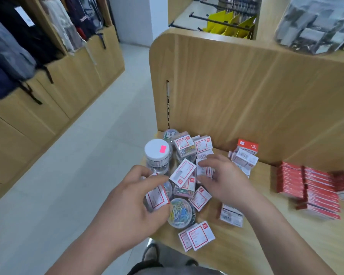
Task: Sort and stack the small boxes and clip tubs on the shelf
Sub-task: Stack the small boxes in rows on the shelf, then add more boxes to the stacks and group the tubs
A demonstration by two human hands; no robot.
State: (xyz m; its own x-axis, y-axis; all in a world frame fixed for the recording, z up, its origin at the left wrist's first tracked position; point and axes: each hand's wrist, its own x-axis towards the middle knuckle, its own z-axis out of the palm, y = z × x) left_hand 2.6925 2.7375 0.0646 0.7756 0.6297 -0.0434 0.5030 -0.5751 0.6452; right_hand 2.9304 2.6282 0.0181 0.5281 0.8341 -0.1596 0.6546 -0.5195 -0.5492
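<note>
Our left hand (135,197) has its grip closed on a small box (157,198) with a red-bordered white label, fingers curled over its top and thumb beneath, holding it just above the pile. Our right hand (222,177) has a narrow grip on a second box (204,170) of the same kind, pinched between forefinger and thumb at the pile's right side. Between the two hands a tilted box (183,172) lies on top of the heap. Just below it sits a clear tub of coloured paper clips (181,212), touching the held small box, and behind our left hand stands a taller white-lidded tub (157,150) bearing a pink sticker (162,149). Two more labelled boxes (197,235) lie side by side near the front edge of the wooden shelf (266,245), and a barcode-up box (231,215) rests under our right wrist. Well apart to the right, red boxes (316,187) sit in neat stacks. Backpacks (8,56) hang across the aisle.
</note>
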